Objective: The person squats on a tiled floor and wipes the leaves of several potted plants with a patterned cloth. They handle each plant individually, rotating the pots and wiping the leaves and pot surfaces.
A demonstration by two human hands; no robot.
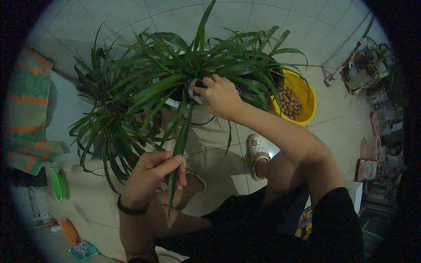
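Several leafy potted plants with long strap-like green leaves spread before me. My left hand holds one long leaf near its pointed tip, between thumb and fingers. Close to that leaf's base, my right hand grips a crumpled whitish cloth or tissue. Part of a white pot rim shows under the foliage; the leaves hide most of the pots.
Right of the plants stands a yellow basin holding round brown pellets or nuts. A striped cloth hangs at left, above a green basin. More plants and a red-marked pole are at upper right.
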